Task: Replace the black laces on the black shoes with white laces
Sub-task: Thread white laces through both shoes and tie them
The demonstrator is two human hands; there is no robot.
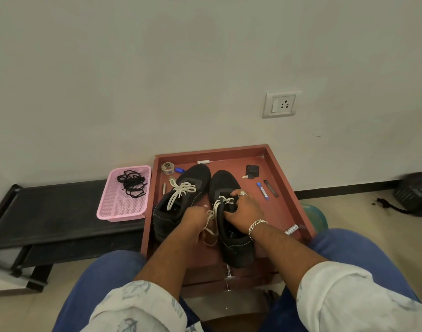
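Evidently the right hand [243, 212] grips the right shoe [231, 219] at its tongue to steady it on the red tray [286, 185], while the left hand [193, 221] pinches the white lace [211, 218] taut, fingers curled round it. This shoe looks part-laced; the left shoe [178, 200] already wears white, and black laces [132, 183] lie in the pink basket [114, 209].

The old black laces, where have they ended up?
In the head view, the black laces lie tangled in the pink basket on the dark bench, left of the red tray.
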